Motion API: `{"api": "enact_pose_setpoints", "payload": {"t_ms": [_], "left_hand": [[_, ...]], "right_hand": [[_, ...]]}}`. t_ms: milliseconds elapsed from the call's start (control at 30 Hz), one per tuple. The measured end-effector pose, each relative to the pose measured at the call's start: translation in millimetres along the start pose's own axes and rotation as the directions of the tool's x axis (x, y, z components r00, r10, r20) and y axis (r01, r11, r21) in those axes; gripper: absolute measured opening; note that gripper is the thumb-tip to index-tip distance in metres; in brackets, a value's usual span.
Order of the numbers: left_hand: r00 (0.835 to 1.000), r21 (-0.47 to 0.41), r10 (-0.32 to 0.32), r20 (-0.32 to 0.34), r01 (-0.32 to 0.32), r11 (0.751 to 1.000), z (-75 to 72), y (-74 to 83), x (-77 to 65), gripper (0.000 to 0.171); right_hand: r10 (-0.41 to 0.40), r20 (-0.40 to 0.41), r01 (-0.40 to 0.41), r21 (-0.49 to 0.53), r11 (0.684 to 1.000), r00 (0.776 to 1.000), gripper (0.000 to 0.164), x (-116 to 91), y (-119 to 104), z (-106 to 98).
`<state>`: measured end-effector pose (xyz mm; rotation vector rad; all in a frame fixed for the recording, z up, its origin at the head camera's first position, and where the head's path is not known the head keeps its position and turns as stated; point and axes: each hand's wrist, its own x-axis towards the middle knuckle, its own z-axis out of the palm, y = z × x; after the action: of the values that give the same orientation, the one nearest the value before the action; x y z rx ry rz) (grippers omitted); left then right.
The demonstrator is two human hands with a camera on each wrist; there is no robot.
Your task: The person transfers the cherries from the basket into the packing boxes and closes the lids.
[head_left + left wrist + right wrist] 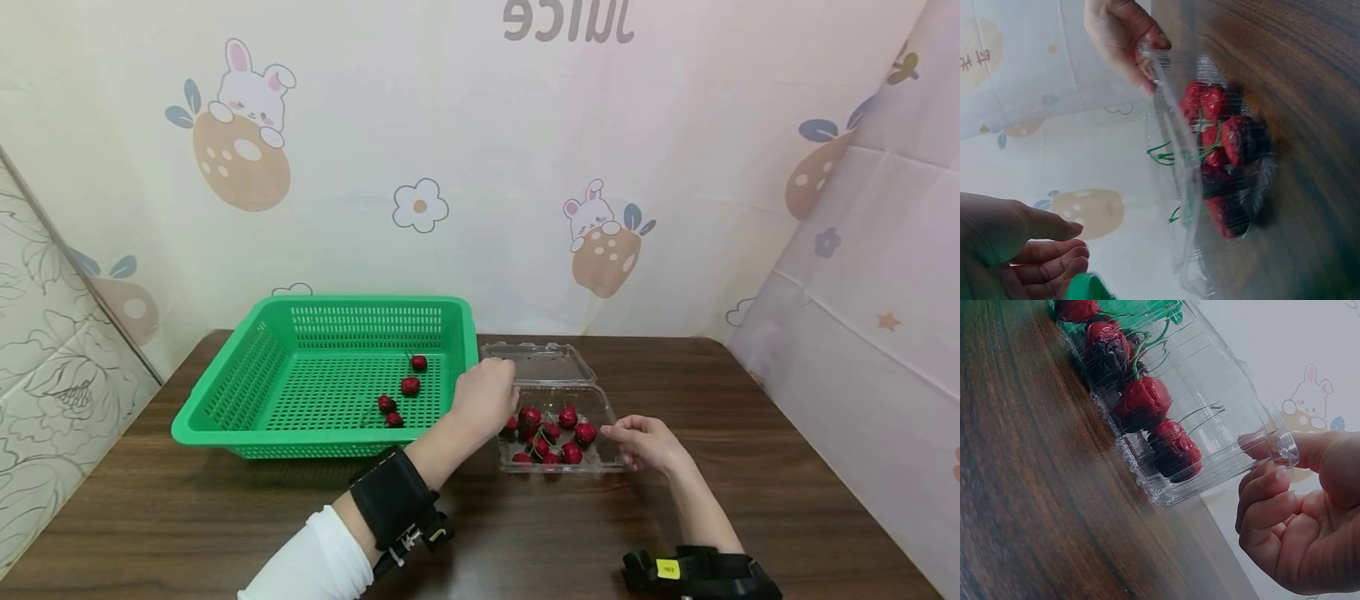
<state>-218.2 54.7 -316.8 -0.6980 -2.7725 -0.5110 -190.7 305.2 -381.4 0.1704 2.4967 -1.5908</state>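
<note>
A clear plastic clamshell box (pixel 609 446) lies with its lid (pixel 538 364) folded back behind it. Several dark red cherries (pixel 585 433) with green stems lie in the box. My right hand (pixel 647 443) pinches the box's right rim between thumb and fingers, as the right wrist view shows up close. Over the box's left side, beside the basket's right edge, hovers my left hand (pixel 486 393). In the left wrist view that hand (pixel 1029 250) has its thumb straight and fingers loosely bent, with nothing between them.
Left of the box stands a green plastic basket (pixel 217 436), several cherries (pixel 410 386) on its right half. Both containers rest on a dark wooden table (pixel 300 517). A printed curtain (pixel 480 267) hangs right behind the table, another along the right side.
</note>
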Motion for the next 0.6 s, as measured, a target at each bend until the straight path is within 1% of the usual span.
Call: {"api": "enact_pose_setpoints", "payload": {"t_ms": [100, 267, 500, 600], "left_hand": [[1.000, -0.011, -0.016, -0.013, 0.016, 1.000, -6.4, -3.4, 0.2, 0.010], [0.999, -0.051, -0.048, -0.025, 0.046, 0.998, -15.7, -12.8, -0.7, 0.008], [0.994, -0.121, -0.111, 0.006, 0.111, 0.986, -24.7, -32.4, -4.0, 0.008], [0.991, -0.138, -0.129, 0.019, 0.131, 0.982, -27.0, -41.8, -6.5, 0.009]], "right_hand": [[-0.002, 0.007, 0.002, -0.002, 1.000, 1.000, 0.027, -0.1, -0.1, -0.6], [-0.002, 0.005, 0.002, -0.011, 1.000, 1.000, 0.029, 0.0, -0.6, -0.8], [0.012, 0.006, -0.012, -0.007, 1.000, 1.000, 0.028, 0.4, -0.1, -0.5], [0.012, 0.000, -0.012, -0.005, 1.000, 1.000, 0.028, 0.1, 0.0, -0.3]]}}
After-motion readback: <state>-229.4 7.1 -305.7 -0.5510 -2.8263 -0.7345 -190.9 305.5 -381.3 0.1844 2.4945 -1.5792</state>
